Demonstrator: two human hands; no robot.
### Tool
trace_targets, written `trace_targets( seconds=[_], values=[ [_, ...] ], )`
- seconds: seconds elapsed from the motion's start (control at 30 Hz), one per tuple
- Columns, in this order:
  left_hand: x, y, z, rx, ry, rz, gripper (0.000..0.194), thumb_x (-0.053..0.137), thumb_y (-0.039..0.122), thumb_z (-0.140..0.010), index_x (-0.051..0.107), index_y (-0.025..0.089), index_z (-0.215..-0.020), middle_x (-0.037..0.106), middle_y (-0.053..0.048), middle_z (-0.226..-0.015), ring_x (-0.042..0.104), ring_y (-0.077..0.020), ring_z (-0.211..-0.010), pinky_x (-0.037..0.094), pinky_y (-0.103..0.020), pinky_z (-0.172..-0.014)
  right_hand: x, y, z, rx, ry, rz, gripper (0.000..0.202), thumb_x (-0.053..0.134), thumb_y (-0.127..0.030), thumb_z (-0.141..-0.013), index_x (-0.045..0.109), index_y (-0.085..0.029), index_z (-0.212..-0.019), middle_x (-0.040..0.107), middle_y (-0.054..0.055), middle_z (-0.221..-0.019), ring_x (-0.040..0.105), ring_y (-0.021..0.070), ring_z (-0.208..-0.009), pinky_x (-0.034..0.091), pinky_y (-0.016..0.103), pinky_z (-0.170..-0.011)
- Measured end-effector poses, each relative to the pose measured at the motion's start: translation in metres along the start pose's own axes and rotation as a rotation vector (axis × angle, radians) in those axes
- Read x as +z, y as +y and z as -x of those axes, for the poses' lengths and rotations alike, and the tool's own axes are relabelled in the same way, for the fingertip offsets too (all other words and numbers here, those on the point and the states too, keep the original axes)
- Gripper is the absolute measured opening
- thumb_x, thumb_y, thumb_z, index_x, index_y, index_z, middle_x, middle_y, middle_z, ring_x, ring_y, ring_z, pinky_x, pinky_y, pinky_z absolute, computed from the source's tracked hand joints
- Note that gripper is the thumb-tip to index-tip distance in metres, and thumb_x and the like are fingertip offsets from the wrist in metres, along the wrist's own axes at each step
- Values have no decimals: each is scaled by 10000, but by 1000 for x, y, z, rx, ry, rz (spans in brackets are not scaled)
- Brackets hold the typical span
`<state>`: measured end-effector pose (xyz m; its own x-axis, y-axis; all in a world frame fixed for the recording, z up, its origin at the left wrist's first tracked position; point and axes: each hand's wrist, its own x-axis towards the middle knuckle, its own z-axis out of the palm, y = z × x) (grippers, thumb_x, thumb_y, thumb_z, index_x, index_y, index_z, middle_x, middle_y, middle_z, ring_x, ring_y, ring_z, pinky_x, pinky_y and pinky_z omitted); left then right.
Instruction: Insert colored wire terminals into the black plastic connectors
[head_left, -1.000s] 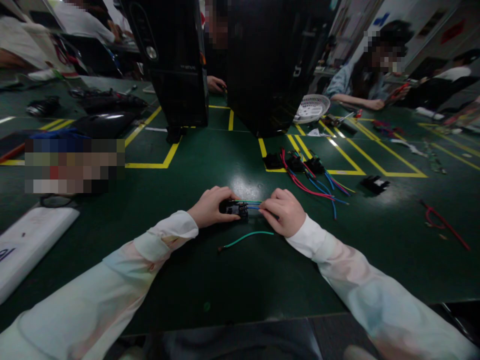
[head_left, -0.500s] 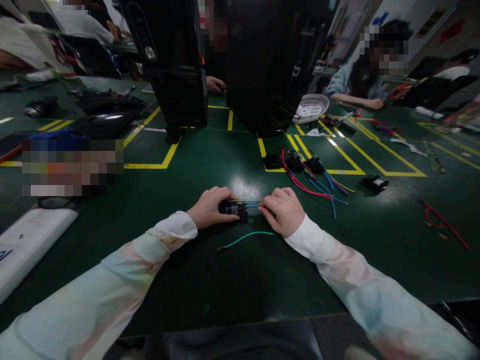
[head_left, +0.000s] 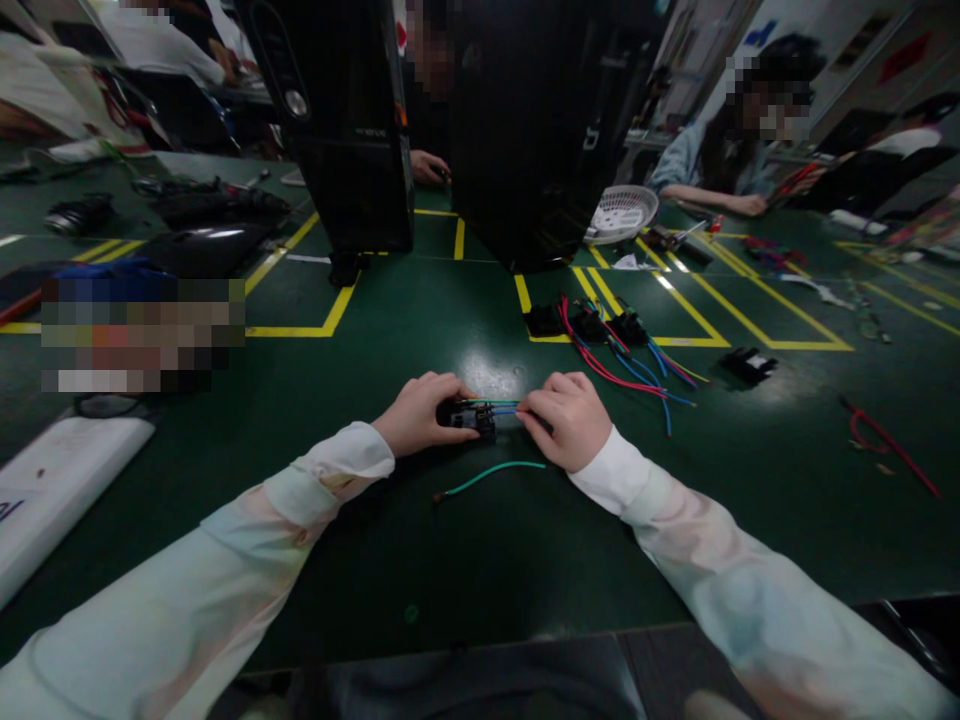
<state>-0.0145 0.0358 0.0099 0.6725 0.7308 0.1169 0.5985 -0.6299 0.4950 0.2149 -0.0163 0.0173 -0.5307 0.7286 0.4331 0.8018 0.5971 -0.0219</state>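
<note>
My left hand (head_left: 425,414) grips a small black plastic connector block (head_left: 472,420) between thumb and fingers, just above the table. Blue and green wires (head_left: 504,408) run out of its right side. My right hand (head_left: 568,420) pinches the far ends of these wires, its fingertips hiding where they end. Close in front of both hands lies a loose green wire (head_left: 495,474) with a dark terminal at its left end.
Black blocks with red and blue wires (head_left: 615,370) lie beyond my right hand, and another black block (head_left: 750,366) is farther right. Two tall black cases (head_left: 352,150) stand at the back. A white basket (head_left: 622,213), a red wire (head_left: 900,458) and a white box (head_left: 67,490) flank the area. Co-workers sit around.
</note>
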Motion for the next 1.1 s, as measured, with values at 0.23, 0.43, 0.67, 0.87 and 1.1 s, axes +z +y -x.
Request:
trace_targets(
  seconds=[0.23, 0.43, 0.67, 0.87, 1.1],
  values=[
    [1, -2, 0, 4, 0, 12, 377, 660, 455, -683, 575, 220, -965, 595, -17, -954, 500, -218, -889, 346, -331, -754, -1, 0, 0, -48, -27, -30, 189, 440, -237, -859, 579, -167, -751, 603, 33, -676, 457, 169, -739, 259, 309, -697],
    [1, -3, 0, -2, -2, 12, 381, 657, 462, -684, 572, 221, -966, 594, -18, -954, 498, -217, -885, 346, -327, -747, -4, 1, -1, 65, -2, 16, 200, 494, -307, -853, 578, -169, -733, 610, 30, -671, 450, 168, -737, 250, 319, -713],
    [2, -2, 0, 10, 5, 8, 371, 661, 451, -685, 576, 217, -960, 598, -14, -954, 501, -212, -883, 348, -322, -750, -6, 0, 0, -39, 14, 32, 219, 441, -271, -874, 556, -166, -720, 590, 27, -671, 446, 165, -755, 239, 325, -745],
    [2, -4, 0, 2, 6, 15, 376, 665, 444, -680, 577, 219, -968, 598, -14, -947, 503, -213, -887, 349, -326, -758, -4, -1, 1, -61, -101, -30, 194, 450, -249, -859, 538, -162, -711, 591, 22, -681, 440, 152, -734, 237, 294, -675],
    [1, -1, 0, -1, 5, 0, 359, 670, 425, -680, 577, 212, -954, 598, -15, -940, 504, -209, -870, 349, -320, -740, -4, 0, 1, -36, -47, 32, 234, 421, -275, -890, 568, -167, -742, 607, 22, -708, 426, 157, -750, 232, 299, -691]
  ],
)
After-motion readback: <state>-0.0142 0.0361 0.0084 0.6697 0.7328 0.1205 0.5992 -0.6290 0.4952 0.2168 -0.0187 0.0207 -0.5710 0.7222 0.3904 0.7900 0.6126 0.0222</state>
